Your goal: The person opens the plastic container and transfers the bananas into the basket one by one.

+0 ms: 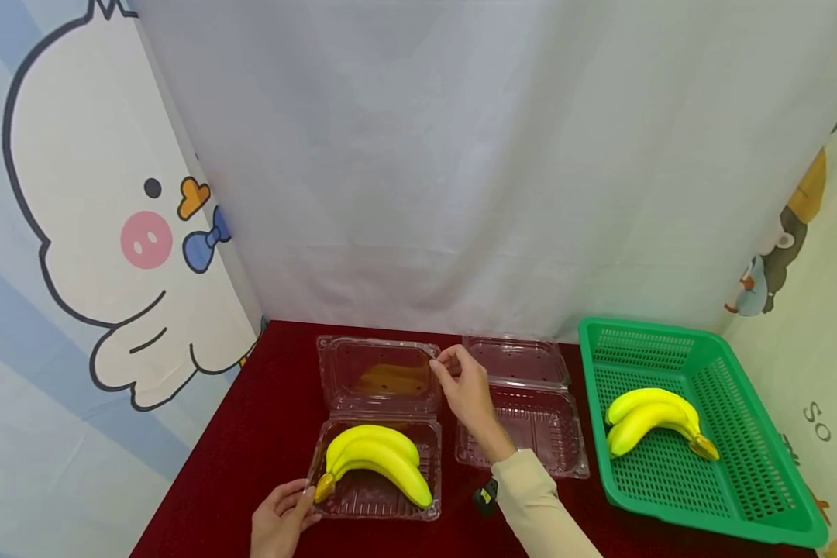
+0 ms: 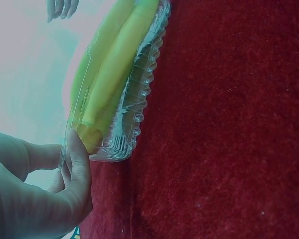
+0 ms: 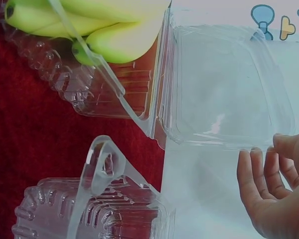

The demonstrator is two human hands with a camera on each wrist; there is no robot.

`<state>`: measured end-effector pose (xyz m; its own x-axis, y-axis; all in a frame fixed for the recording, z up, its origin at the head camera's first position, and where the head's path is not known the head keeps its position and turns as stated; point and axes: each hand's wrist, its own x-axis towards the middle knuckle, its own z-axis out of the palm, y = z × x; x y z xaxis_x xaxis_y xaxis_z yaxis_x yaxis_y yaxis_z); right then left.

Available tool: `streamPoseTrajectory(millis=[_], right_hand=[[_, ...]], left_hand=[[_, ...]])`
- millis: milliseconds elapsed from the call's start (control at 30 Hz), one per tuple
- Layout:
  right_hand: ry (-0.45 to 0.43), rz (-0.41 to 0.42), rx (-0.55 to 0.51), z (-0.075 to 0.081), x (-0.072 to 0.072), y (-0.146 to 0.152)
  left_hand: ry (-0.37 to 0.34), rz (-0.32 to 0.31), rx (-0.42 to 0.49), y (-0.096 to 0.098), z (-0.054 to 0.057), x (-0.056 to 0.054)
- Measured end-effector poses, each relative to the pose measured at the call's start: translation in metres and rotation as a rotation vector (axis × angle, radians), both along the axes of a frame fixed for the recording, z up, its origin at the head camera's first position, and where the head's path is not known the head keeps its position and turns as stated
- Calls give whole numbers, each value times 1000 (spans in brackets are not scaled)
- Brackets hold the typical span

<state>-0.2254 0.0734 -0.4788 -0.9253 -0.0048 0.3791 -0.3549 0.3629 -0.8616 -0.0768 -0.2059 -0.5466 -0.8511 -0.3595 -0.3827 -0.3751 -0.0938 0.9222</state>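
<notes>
A bunch of yellow bananas [image 1: 377,459] lies in the base of a clear plastic clamshell box [image 1: 349,508], whose lid [image 1: 384,376] stands raised at the back. My left hand [image 1: 284,515] pinches the front left corner of the base; the left wrist view shows thumb and finger on its thin rim [image 2: 65,149]. At the lid's right corner, my right hand [image 1: 466,387] holds the edge between thumb and fingers, also seen in the right wrist view. Close to the right forearm is a second clear box [image 1: 530,457], open, with its lid [image 1: 516,360] back.
To the right stands a green plastic basket [image 1: 774,511] holding another bunch of bananas [image 1: 652,418]. A small black object [image 1: 486,497] lies by the right sleeve. A red cloth [image 1: 251,434] covers the table, and a white curtain [image 1: 390,155] hangs behind.
</notes>
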Motion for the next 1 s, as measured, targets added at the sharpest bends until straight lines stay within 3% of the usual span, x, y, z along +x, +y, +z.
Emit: streamPoseTrajectory(millis=[400, 700, 1000], right_hand=[[-42, -18, 13, -5, -11, -2], [-20, -19, 47, -8, -23, -4], [-28, -31, 95, -13, -27, -6]], left_hand=[[18, 12, 12, 0, -1, 1], [20, -2, -16, 0, -1, -1], [11, 6, -6, 0, -3, 0]])
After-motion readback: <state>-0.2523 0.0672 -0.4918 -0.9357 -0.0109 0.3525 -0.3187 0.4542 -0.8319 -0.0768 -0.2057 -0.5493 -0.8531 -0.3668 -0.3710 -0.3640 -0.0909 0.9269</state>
